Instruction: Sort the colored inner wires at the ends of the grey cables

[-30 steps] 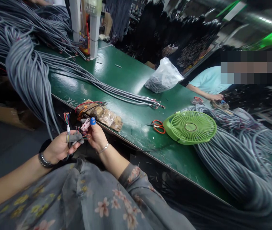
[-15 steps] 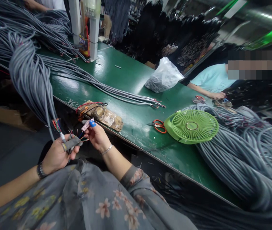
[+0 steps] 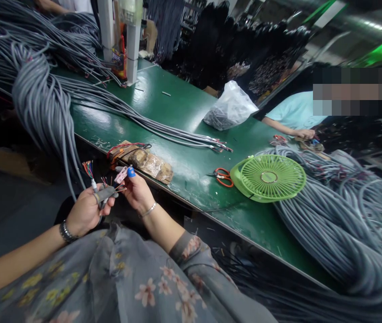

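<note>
My left hand [image 3: 85,211], with grey wrapping on its fingers, is closed around grey cables. From the end of one cable [image 3: 94,184], fanned coloured wires [image 3: 88,168] point upward. More thin wires stick out near the wrapped fingertips. My right hand [image 3: 137,192], blue covering on its thumb, pinches a small flat pink piece [image 3: 121,175] close beside those wires. What exactly this piece is cannot be made out. Whether it touches a wire is unclear. A thick hanging bundle of grey cables [image 3: 42,96] runs down toward my left hand.
On the green table [image 3: 184,175] lie a taped brown block [image 3: 150,163], orange-handled scissors [image 3: 223,176], a green fan [image 3: 268,177], a plastic bag [image 3: 231,107] and loose cables [image 3: 150,123]. A large cable bundle [image 3: 332,233] covers the right side. A co-worker [image 3: 296,112] sits across.
My left hand has shifted slightly right, closer to the right hand, bringing the fanned wires up and right with it. My right hand stays nearly in place, still pinching the pink piece.
</note>
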The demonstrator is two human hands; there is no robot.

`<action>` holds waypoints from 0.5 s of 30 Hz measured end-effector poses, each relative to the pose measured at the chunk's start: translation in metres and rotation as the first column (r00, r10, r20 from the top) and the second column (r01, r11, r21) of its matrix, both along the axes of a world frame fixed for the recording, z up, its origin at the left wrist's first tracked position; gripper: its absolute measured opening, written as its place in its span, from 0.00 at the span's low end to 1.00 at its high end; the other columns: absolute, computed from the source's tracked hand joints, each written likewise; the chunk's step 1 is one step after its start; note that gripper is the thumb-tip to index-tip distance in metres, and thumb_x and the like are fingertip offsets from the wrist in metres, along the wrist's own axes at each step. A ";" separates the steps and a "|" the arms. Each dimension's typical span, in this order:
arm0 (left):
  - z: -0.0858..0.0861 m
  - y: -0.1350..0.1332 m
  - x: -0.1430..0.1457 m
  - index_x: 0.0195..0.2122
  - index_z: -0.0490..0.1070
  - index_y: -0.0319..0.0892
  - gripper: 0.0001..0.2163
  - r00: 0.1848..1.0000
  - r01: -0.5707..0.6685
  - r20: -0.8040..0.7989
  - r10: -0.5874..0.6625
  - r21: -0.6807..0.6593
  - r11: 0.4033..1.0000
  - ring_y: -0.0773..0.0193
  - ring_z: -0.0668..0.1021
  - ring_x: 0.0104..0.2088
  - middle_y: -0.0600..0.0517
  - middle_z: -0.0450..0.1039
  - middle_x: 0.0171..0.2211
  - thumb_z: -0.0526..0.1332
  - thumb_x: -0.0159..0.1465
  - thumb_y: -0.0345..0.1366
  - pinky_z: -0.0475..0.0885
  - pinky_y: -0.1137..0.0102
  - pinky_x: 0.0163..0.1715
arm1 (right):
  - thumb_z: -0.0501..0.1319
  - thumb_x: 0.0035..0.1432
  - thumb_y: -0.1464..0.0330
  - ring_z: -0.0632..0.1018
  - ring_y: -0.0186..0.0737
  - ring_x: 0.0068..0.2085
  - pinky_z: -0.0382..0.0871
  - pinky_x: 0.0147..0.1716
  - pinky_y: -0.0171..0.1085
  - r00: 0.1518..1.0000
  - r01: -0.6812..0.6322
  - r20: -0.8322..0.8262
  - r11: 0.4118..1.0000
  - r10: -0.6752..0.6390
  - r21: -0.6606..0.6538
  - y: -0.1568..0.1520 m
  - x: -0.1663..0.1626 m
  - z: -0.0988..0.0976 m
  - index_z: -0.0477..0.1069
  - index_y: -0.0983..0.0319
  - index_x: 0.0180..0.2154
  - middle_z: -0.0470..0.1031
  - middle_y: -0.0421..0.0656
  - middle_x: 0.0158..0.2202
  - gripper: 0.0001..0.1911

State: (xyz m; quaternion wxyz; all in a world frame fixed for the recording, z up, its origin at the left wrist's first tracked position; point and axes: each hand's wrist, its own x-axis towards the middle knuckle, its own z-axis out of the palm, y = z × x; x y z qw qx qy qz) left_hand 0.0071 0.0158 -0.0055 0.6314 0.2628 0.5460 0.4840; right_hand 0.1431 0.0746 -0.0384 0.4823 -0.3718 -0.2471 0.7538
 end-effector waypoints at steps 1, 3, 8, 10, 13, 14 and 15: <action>0.001 -0.001 0.000 0.23 0.75 0.44 0.14 1.000 0.005 0.001 -0.005 0.006 1.000 0.70 0.67 0.14 0.55 0.73 0.16 0.80 0.46 0.38 0.58 0.76 0.14 | 0.79 0.66 0.46 0.73 0.36 0.29 0.74 0.30 0.33 1.000 -0.005 0.000 1.000 0.005 -0.007 0.000 0.001 0.000 0.78 0.58 0.31 0.75 0.38 0.26 0.25; 0.002 -0.004 -0.002 0.23 0.75 0.44 0.14 1.000 0.008 0.005 -0.009 0.025 1.000 0.70 0.67 0.14 0.54 0.74 0.16 0.80 0.46 0.38 0.59 0.75 0.14 | 0.76 0.68 0.45 0.73 0.36 0.30 0.75 0.30 0.33 0.999 -0.047 0.001 0.998 0.047 -0.037 0.001 0.004 0.000 0.78 0.59 0.33 0.77 0.39 0.29 0.26; 0.001 -0.014 -0.007 0.24 0.76 0.44 0.17 1.000 0.009 -0.028 -0.007 0.055 0.998 0.70 0.70 0.14 0.54 0.76 0.17 0.83 0.43 0.40 0.63 0.75 0.15 | 0.78 0.64 0.42 0.75 0.35 0.30 0.76 0.30 0.33 0.950 -0.306 0.057 0.951 0.308 -0.033 -0.009 0.023 -0.003 0.78 0.60 0.35 0.80 0.41 0.32 0.29; -0.001 -0.017 -0.007 0.23 0.75 0.44 0.19 0.998 -0.008 -0.058 0.012 0.061 0.998 0.69 0.71 0.13 0.53 0.76 0.17 0.84 0.40 0.42 0.62 0.76 0.14 | 0.84 0.55 0.46 0.74 0.34 0.30 0.76 0.31 0.34 0.937 -0.339 0.104 0.941 0.334 0.028 -0.018 0.027 -0.006 0.79 0.60 0.35 0.81 0.39 0.32 0.28; -0.004 -0.019 -0.007 0.23 0.75 0.44 0.20 0.994 -0.008 -0.104 0.016 0.076 0.997 0.69 0.72 0.13 0.53 0.77 0.17 0.84 0.40 0.44 0.61 0.76 0.14 | 0.88 0.47 0.51 0.73 0.33 0.28 0.73 0.32 0.34 0.948 -0.279 0.187 0.954 0.256 0.111 -0.029 0.027 -0.007 0.78 0.59 0.32 0.78 0.35 0.28 0.27; -0.005 -0.019 -0.008 0.23 0.75 0.44 0.20 0.992 0.018 -0.127 -0.007 0.084 0.996 0.69 0.72 0.14 0.53 0.77 0.17 0.83 0.41 0.46 0.62 0.76 0.14 | 0.88 0.46 0.51 0.72 0.32 0.28 0.72 0.32 0.34 0.951 -0.255 0.211 0.958 0.224 0.132 -0.031 0.026 -0.007 0.77 0.59 0.31 0.77 0.35 0.27 0.27; -0.007 -0.019 -0.008 0.23 0.75 0.45 0.19 0.987 0.064 -0.155 -0.050 0.089 0.994 0.69 0.72 0.14 0.52 0.77 0.17 0.83 0.42 0.47 0.62 0.75 0.15 | 0.88 0.46 0.51 0.72 0.32 0.28 0.71 0.32 0.35 0.952 -0.241 0.230 0.959 0.204 0.148 -0.033 0.024 -0.006 0.76 0.59 0.30 0.76 0.35 0.26 0.27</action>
